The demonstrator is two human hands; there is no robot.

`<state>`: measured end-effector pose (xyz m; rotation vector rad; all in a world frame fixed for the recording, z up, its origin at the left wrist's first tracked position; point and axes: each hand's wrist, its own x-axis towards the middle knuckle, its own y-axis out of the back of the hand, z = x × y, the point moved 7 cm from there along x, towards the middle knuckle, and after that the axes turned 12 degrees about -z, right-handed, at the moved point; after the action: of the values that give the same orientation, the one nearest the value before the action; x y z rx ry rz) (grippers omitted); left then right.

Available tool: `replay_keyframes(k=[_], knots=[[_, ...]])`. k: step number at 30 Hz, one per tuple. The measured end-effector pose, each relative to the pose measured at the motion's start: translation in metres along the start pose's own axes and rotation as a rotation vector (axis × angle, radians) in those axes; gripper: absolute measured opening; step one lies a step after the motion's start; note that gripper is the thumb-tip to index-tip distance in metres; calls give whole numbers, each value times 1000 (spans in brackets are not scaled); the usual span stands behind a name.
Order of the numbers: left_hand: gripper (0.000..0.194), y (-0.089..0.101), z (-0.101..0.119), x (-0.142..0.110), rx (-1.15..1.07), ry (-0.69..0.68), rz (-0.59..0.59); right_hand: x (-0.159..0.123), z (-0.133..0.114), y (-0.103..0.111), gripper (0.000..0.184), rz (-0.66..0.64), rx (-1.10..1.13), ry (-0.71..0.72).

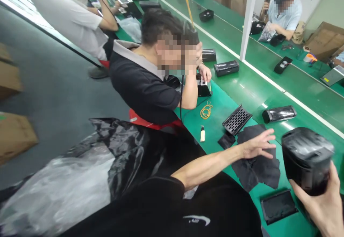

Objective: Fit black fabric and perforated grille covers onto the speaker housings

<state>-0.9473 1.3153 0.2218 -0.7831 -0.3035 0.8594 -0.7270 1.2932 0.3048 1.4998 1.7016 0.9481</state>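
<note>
My left hand (259,144) is stretched out with its fingers spread and nothing in it, above several dark cloth-like sheets (258,176) on the green table. At the right edge my right hand (324,203) grips a black plastic housing (306,158) from below, thumb on the near side, holding it up and tilted. Under and left of it a shallow black rectangular cover (278,206) lies on the table. A black slotted grille panel (237,119) rests beyond my left hand, with a small black square piece (226,141) by its near end.
A co-worker (150,76) sits at my left, bent over a black unit. Several black housings, one of them nearby (279,114), stand along the green conveyor (252,90). A yellow cord (206,111) and small brush-like item (202,135) lie on the table. Plastic bags (80,179) are left.
</note>
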Motion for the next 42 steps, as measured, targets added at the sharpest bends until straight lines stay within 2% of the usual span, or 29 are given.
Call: replay_keyframes(k=[2, 3, 6, 8, 9, 12, 14, 15, 17, 22, 24, 28, 32, 35, 37, 40, 42], knots=[[132, -4, 38, -8, 250, -87, -31, 4, -2, 4, 113, -106, -176, 77], [131, -10, 52, -11, 389, -119, -60, 5, -6, 2, 103, -160, -266, 140], [108, -21, 71, -14, 695, -160, -48, 3, -19, -6, 85, -215, -357, 287], [97, -18, 68, -19, 723, -174, 22, -4, -21, -8, 84, -190, -271, 324], [96, -14, 64, -22, 693, -177, 54, -9, -18, -5, 90, -155, -208, 306], [97, 2, 52, -32, 505, -184, 106, -28, 4, 0, 114, -97, 126, 86], [96, 9, 49, -36, 395, -180, 102, -43, 15, -7, 115, -148, 419, -88], [95, 10, 49, -37, 370, -176, 93, -49, 15, -12, 112, -171, 543, -137], [91, 9, 51, -37, 371, -174, 71, -59, 10, -18, 111, -129, 679, -180], [85, 10, 52, -38, 394, -198, 56, -69, 13, -32, 113, 17, 787, -189], [85, 13, 45, -42, 381, -180, 70, -73, 22, -40, 114, 7, 847, -208], [86, 14, 30, -52, 382, -123, 78, -87, 31, -50, 108, -96, 881, -240], [85, 11, 25, -56, 384, -98, 57, -97, 26, -49, 101, -8, 836, -207], [82, 18, 23, -54, 393, -90, 105, -96, 29, -61, 96, 38, 860, -237], [81, 26, 14, -53, 368, -18, 141, -95, 39, -76, 98, -1, 922, -343], [85, 32, -5, -54, 326, 145, 118, -103, 59, -102, 109, -148, 1071, -566], [88, 34, -13, -58, 305, 178, 116, -112, 66, -112, 107, -228, 1114, -609]])
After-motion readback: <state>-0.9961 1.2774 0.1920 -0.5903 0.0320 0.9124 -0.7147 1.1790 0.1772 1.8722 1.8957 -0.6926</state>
